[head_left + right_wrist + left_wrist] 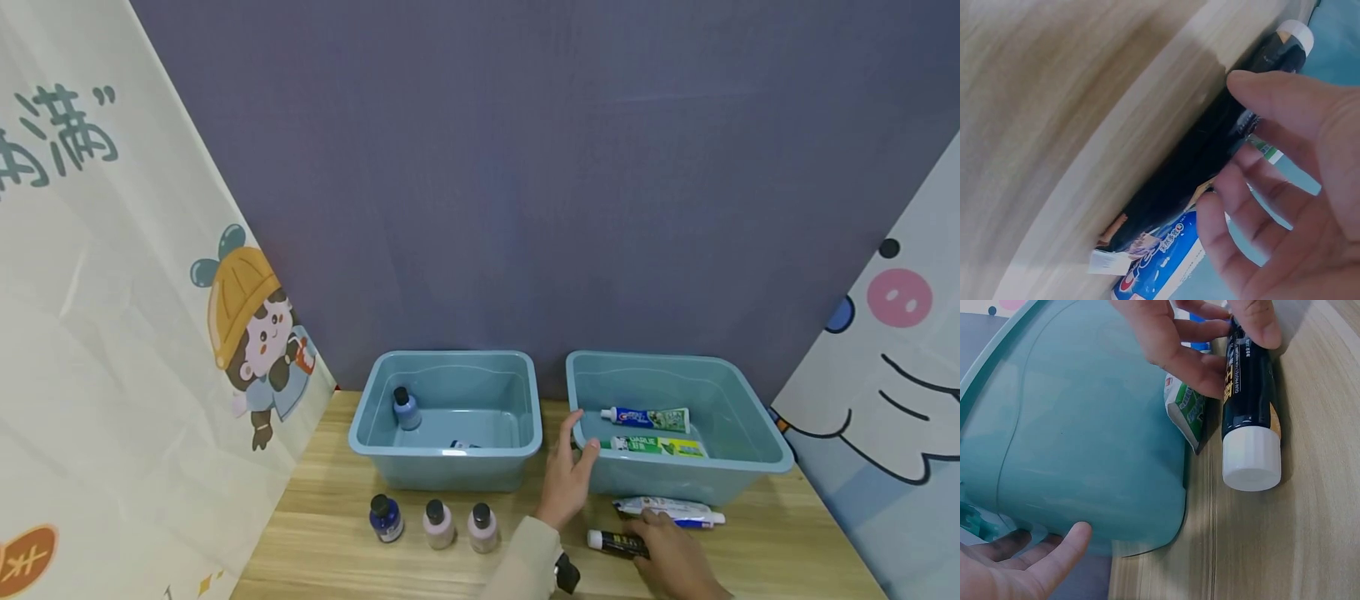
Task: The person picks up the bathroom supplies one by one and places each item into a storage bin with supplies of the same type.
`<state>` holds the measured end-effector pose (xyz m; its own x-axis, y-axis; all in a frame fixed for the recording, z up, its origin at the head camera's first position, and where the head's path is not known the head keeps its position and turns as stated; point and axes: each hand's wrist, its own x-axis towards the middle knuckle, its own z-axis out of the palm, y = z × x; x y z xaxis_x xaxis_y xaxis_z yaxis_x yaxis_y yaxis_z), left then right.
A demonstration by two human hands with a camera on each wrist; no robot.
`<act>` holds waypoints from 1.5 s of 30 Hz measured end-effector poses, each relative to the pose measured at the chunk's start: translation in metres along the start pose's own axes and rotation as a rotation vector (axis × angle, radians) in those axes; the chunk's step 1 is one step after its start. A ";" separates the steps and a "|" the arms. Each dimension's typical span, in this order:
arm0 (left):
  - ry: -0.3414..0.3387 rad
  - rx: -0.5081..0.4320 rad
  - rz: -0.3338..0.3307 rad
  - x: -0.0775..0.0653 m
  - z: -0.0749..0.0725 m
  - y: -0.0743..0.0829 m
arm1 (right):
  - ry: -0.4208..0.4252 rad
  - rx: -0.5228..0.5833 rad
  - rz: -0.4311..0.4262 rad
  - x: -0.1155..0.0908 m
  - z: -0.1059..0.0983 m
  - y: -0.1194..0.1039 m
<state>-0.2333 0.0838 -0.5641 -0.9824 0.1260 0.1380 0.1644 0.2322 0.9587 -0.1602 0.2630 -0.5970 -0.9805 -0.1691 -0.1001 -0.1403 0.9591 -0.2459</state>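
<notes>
My right hand (671, 554) pinches a black toothpaste tube (1249, 394) with a white cap, thumb on one side and fingers on the other. The tube lies along the wooden table in front of the right basket (675, 477). Beyond it, partly hidden by that hand, are a white-and-green tube (660, 504) and a blue-and-white toothpaste tube (1165, 257). My left hand (566, 483) rests at the light-blue basket's front left corner, its fingers fairly straight against the rim and wall. Two toothpaste tubes lie inside: a blue-green one (648, 419) and a green-yellow one (660, 446).
To the left stands a second light-blue basket (450, 471) with a lavender bottle (407, 411) and another partly hidden item (462, 445). In front of it are a dark blue bottle (386, 520) and two pale pink bottles (439, 527). A purple-grey backdrop (480, 192) rises behind.
</notes>
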 end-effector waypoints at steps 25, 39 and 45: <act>0.005 0.007 -0.009 -0.001 -0.001 0.004 | -0.026 0.010 -0.014 -0.005 -0.001 0.007; -0.010 -0.002 0.009 0.000 -0.001 0.001 | 0.023 0.008 -0.043 -0.006 -0.011 0.014; -0.010 -0.011 0.013 0.001 -0.001 -0.001 | 0.051 0.011 -0.059 -0.008 -0.023 0.012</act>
<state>-0.2346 0.0825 -0.5650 -0.9793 0.1381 0.1481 0.1761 0.2196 0.9596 -0.1575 0.2812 -0.5769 -0.9763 -0.2132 -0.0362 -0.1967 0.9452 -0.2604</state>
